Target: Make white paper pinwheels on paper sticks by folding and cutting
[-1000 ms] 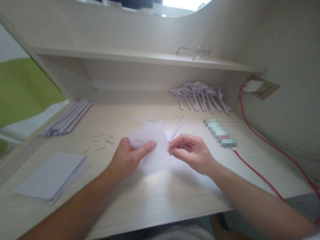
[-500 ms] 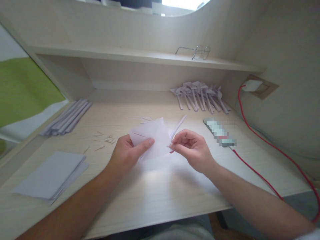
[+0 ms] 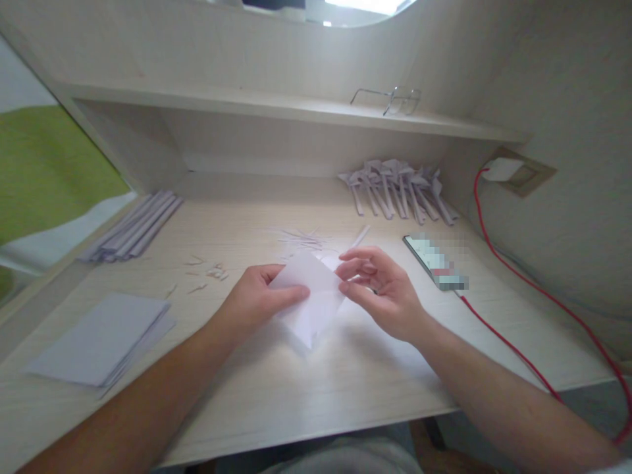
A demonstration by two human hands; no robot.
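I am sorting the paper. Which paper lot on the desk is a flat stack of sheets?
The flat stack of white sheets at near left; the others are rolled or folded.

1. The phone (image 3: 435, 262) on the right of the desk has its screen blurred out; nothing on it can be read.
2. The left hand (image 3: 257, 299) covers the near-left part of the folded paper (image 3: 313, 299), so its folds there cannot be made out.
3. The red cable (image 3: 513, 342) leaves the picture at the right edge.
4. The paper scraps (image 3: 210, 271) are too small to tell apart.
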